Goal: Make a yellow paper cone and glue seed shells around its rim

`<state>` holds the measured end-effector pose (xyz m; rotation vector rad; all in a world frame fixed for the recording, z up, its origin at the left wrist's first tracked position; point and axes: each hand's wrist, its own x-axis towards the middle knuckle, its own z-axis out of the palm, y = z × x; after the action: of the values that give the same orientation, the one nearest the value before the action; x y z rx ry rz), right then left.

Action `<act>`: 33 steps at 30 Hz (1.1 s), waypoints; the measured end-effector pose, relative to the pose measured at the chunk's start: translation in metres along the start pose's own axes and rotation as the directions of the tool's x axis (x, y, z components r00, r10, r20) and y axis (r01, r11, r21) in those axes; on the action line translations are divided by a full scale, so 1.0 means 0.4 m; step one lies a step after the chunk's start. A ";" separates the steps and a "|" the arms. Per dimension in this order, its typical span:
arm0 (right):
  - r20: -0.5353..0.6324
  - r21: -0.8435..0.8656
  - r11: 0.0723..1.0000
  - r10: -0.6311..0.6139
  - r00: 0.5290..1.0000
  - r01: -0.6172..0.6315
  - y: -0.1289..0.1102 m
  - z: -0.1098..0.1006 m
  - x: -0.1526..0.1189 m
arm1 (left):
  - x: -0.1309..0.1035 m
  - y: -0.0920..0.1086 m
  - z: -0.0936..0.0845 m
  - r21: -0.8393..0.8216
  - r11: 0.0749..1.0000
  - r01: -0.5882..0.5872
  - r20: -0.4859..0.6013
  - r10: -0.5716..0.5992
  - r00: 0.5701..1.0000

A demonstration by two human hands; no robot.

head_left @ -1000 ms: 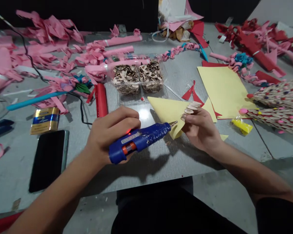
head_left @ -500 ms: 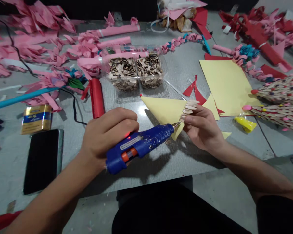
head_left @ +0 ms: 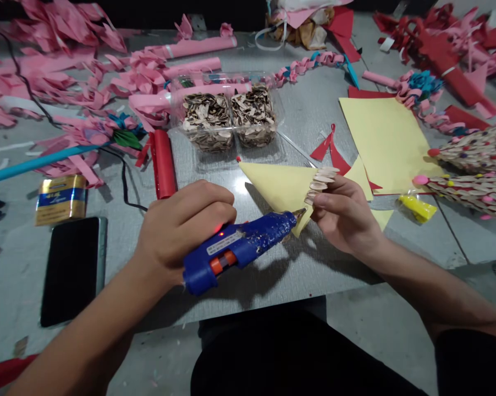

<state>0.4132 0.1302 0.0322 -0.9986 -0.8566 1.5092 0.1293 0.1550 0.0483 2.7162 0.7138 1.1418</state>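
My left hand [head_left: 190, 220] is wrapped round a blue hot glue gun [head_left: 248, 239] with a small red light lit. Its metal tip points right and meets the lower edge of a yellow paper cone [head_left: 276, 184], or lies just in front of it. My right hand [head_left: 347, 212] grips that cone at its wide end, thumb toward me; some fingers are hidden. Pale seed shells [head_left: 323, 179] stand in a row along the cone's rim by my thumb. The cone's point, with a small red tip, faces left.
A clear two-part plastic box [head_left: 231, 129] of seed shells stands behind the cone. Yellow sheets [head_left: 390, 143] and shell-covered cones [head_left: 474, 190] lie right. A red roll [head_left: 163, 165], a phone [head_left: 72, 269], a gold-and-blue pack [head_left: 61, 199] and pink paper strips [head_left: 62, 82] lie left.
The glue gun has shifted very slightly to the right with my left hand. The cone and my right hand stay nearly in place.
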 end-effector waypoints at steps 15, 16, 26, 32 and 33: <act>0.008 0.013 1.000 -0.025 1.000 0.025 -0.002 -0.002 0.004 | 0.010 0.003 -0.010 -0.005 0.998 -0.056 0.047 0.056 0.997; 0.011 0.015 1.000 -0.026 1.000 0.025 -0.001 -0.002 0.005 | 0.009 0.003 -0.008 -0.003 0.998 -0.056 0.045 0.057 0.997; 0.024 0.084 0.996 0.032 0.999 -0.033 -0.004 0.001 0.002 | 0.004 0.001 -0.003 0.014 1.000 -0.018 0.041 0.017 0.999; 0.014 0.082 0.995 0.059 0.998 -0.060 -0.010 0.004 0.006 | 0.003 -0.003 0.002 0.008 0.999 -0.048 0.013 0.048 0.999; 0.015 0.082 0.995 0.061 0.998 -0.062 -0.011 0.005 0.007 | 0.003 -0.002 0.002 0.015 0.999 -0.052 0.020 0.052 0.998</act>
<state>0.4130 0.1336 0.0366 -0.9639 -0.7721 1.5916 0.1303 0.1563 0.0481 2.7704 0.6558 1.1230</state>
